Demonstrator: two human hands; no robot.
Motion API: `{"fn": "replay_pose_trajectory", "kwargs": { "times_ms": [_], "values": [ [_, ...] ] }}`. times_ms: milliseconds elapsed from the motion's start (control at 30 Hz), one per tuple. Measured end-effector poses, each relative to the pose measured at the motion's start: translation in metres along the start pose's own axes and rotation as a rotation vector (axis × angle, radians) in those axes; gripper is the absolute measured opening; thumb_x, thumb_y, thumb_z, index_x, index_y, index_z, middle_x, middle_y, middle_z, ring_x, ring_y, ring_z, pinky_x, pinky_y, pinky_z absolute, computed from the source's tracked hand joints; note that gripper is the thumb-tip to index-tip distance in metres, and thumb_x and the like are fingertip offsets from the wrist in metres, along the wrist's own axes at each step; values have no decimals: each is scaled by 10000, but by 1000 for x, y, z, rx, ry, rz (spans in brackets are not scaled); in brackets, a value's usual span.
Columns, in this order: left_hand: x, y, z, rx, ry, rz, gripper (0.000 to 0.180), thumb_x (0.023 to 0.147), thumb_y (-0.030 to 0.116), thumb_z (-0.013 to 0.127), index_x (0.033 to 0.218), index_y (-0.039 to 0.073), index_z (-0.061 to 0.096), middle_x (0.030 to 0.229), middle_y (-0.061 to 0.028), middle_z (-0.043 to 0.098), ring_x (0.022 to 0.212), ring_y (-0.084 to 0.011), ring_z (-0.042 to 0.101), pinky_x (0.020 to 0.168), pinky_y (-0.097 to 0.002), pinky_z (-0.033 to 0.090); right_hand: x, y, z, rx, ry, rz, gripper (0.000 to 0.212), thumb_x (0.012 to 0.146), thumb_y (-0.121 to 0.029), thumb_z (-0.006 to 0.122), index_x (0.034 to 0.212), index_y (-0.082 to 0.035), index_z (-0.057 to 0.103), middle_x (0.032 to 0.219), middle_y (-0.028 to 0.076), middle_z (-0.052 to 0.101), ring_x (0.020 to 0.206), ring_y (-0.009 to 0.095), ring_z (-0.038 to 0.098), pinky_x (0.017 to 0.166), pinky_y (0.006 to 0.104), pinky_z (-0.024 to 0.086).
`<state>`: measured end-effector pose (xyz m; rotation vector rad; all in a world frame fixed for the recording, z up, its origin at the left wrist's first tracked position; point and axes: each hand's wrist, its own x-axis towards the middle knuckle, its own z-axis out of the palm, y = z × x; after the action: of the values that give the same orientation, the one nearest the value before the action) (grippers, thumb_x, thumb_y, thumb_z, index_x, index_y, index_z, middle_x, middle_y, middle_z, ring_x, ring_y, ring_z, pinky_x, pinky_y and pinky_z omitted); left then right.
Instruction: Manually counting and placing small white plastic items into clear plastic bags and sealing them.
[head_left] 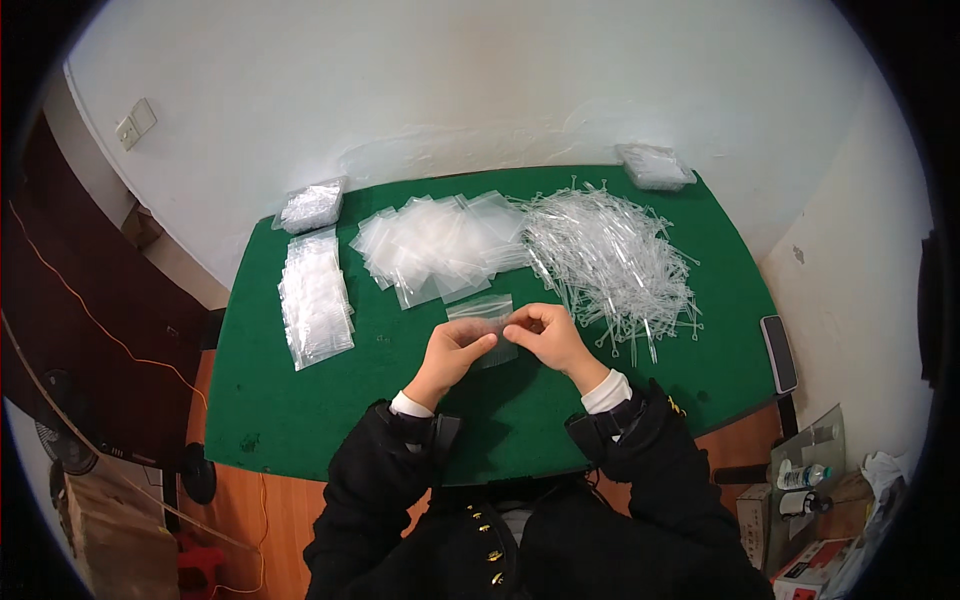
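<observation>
A small clear zip bag [482, 307] lies flat at the middle of the green table, under my fingers. My left hand [455, 352] is closed on its left side, thumb bent over the plastic. At the upper right part of the same bag, my right hand [550, 338] pinches with thumb and forefinger. Whether anything is inside the bag is hard to see. Just beyond my hands spreads a heap of flat clear zip bags [435, 240]. To its right is a large tangled pile of thin clear plastic sticks [610, 265], some with small ringed ends.
An overlapping row of filled clear bags [316, 300] lies at the left. Behind it stands a clear packet [310, 205]; another packet [655, 167] sits at the far right corner. A phone [778, 354] rests on the right edge of the green table [270, 420]. Walls border the back and right.
</observation>
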<state>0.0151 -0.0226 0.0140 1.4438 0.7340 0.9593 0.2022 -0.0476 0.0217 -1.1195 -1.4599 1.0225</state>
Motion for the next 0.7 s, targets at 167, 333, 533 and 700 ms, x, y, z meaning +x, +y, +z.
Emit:
{"fn": "replay_pose_trajectory", "kwargs": {
  "times_ms": [167,333,533,700],
  "values": [
    [-1,1,1,-23,15,-6,179,808,82,636,950,-28,632,857,-32,647,768,-83,565,694,-223,451,0,5,-1,1,-4,0,149,767,-122,671,819,14,638,688,19,619,606,56,532,569,214,434],
    [0,1,2,11,24,14,168,813,87,633,933,-31,636,856,-36,648,769,-82,568,695,-222,452,-1,1,0,1,-56,-1,140,774,-118,664,814,13,635,680,7,606,600,49,514,562,212,423],
    [-2,5,0,-19,78,43,171,815,73,625,947,-36,633,863,-45,651,782,-88,579,704,-226,459,-1,-4,2,46,-16,-23,129,771,-112,658,791,10,624,668,8,593,608,58,515,564,217,424],
    [-1,3,1,-32,27,-43,173,815,61,620,953,-43,626,874,-56,652,800,-97,587,712,-234,468,-1,-3,-1,-132,-31,-36,102,771,-92,639,779,7,613,659,18,590,602,67,519,564,217,425]
  ]
}}
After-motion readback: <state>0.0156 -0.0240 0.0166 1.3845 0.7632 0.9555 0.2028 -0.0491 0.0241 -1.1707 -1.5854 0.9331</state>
